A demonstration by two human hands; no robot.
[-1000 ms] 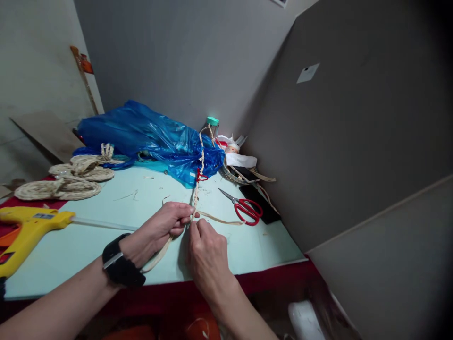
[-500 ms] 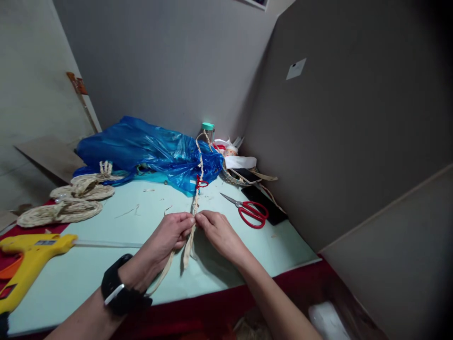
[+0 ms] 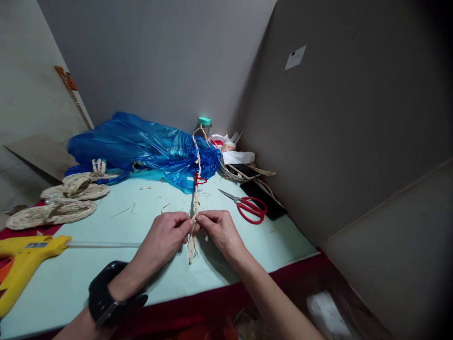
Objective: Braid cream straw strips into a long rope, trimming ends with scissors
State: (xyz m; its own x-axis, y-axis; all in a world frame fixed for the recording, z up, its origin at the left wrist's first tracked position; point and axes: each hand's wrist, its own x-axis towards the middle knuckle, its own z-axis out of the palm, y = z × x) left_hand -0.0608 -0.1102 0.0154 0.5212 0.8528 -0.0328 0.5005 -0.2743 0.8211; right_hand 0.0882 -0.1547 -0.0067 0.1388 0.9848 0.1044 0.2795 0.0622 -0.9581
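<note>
Below flat grey walls (image 3: 170,61), near the front edge of a pale-green worktop (image 3: 116,224), left hand (image 3: 166,236) and right hand (image 3: 220,233) pinched a braided straw-coloured fibre cord (image 3: 196,200).

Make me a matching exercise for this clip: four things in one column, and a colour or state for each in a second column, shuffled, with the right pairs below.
Things:
1. braid
2. scissors
3. bag
4. glue gun

Colour or state:
A. red-handled
B. yellow
C. held by the left hand and right hand
D. blue

Pairs: 1-C, 2-A, 3-D, 4-B
</note>
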